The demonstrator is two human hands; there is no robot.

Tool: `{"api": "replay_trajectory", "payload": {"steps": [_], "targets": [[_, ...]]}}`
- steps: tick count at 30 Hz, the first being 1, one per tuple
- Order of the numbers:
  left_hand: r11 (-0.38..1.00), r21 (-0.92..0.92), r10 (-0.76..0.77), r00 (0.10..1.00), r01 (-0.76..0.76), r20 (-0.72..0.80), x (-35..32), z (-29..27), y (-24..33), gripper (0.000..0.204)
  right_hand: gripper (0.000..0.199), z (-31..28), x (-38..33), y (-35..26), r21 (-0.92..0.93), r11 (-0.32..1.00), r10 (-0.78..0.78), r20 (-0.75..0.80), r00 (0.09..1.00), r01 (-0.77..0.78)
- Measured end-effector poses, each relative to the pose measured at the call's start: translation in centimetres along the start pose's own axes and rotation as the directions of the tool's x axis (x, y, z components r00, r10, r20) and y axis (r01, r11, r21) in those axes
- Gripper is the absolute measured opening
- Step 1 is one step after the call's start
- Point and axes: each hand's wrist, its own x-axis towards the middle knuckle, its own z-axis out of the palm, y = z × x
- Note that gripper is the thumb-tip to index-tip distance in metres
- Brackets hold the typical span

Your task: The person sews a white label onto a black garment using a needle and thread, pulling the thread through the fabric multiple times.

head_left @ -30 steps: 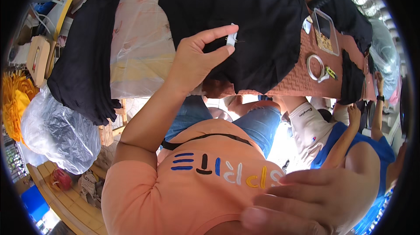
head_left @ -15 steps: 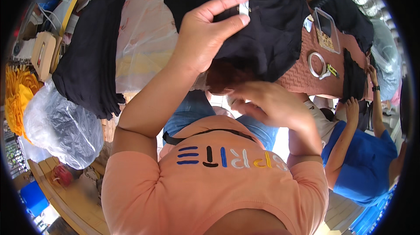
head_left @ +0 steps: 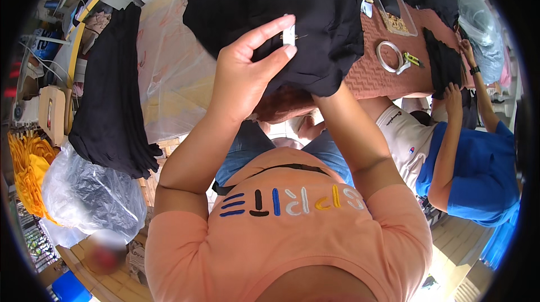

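The left hand (head_left: 244, 68) has its thumb and forefinger clamped on a small white rectangular tag (head_left: 288, 34), held up over a broad black cloth (head_left: 326, 4). The right hand is out of my sight beneath that cloth, so I can't tell how its fingers stand. Farther right, on the textured reddish-brown table covering (head_left: 363, 80), a white ring (head_left: 379, 57) lies beside a small yellow-and-black tool (head_left: 414, 60).

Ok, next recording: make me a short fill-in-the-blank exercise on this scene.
1. The left hand pinches a small ____ piece.
2. The ____ hand is hidden by the black cloth.
3. The co-worker's shirt is ____.

Missing words: white; right; blue.
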Motion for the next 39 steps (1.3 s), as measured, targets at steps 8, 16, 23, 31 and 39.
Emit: {"api": "replay_trajectory", "payload": {"steps": [8,16,23,31,39], "targets": [[0.968,0.251,0.042,0.997,-0.025,-0.059,-0.7,-2.0,-2.2,0.036,0.025,-0.3,0.4,-1.1,-0.03,0.999,0.023,0.053,0.998,-0.021],[0.987,0.161,0.005,1.0,-0.002,-0.018,-0.9,-2.9,-2.8,0.038,0.023,-0.5,0.2,-1.6,-0.072,0.997,0.034,0.09,0.995,-0.028],[0.996,0.059,-0.063,0.998,0.063,-0.012,-1.1,-2.7,-2.6,0.04,0.022,-0.6,0.5,-2.2,-0.11,0.994,0.031,0.108,0.994,-0.019],[0.998,-0.008,-0.056,0.998,0.056,0.0,-1.3,-2.8,-1.9,0.041,0.021,-1.3,0.7,-3.6,-0.22,0.975,0.062,0.154,0.986,-0.027],[0.999,-0.036,-0.031,0.999,0.031,0.017,-1.5,-2.7,-1.7,0.042,0.02,-1.9,1.2,-4.0,-0.285,0.958,0.084,0.176,0.981,-0.03]]}}
